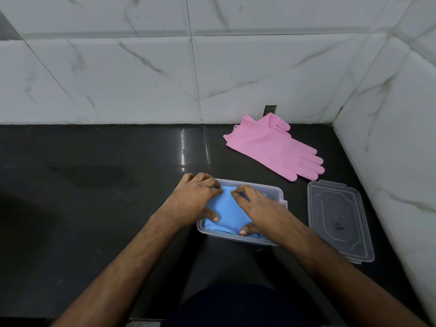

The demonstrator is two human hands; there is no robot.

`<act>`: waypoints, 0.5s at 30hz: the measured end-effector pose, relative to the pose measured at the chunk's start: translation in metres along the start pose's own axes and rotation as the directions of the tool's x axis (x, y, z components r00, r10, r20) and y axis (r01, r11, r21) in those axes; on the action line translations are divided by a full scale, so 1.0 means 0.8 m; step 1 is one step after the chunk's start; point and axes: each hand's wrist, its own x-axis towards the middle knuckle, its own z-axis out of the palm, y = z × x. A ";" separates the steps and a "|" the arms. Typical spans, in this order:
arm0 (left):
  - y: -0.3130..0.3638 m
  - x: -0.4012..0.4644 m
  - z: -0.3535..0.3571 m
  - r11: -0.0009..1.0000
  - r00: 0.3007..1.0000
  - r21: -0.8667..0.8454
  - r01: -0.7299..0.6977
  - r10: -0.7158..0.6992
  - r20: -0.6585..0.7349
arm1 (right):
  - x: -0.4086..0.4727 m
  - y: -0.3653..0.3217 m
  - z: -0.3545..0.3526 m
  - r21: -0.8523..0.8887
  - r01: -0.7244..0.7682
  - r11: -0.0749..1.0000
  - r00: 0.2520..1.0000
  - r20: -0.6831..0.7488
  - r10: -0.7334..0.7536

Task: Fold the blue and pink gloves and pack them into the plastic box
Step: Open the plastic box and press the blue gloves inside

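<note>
The folded blue gloves (227, 208) lie inside the clear plastic box (276, 188) on the dark counter. My left hand (197, 197) presses on the left part of the blue gloves, fingers over the far rim and thumb on the cloth. My right hand (253, 204) presses on the right part, thumb near the front rim. The pink gloves (271, 147) lie flat and stacked on the counter behind the box, fingers pointing right and toward me.
The box's clear lid (339, 218) lies on the counter to the right of the box. The black counter (106, 180) meets white marble tile walls (389, 149) at the back and right. A small dark gap in the wall sits behind the pink gloves.
</note>
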 end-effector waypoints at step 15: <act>0.009 0.005 -0.012 0.995 0.984 0.099 0.020 -0.037 0.172 | -0.012 -0.011 -0.008 0.003 -0.105 0.994 0.993 0.053 0.105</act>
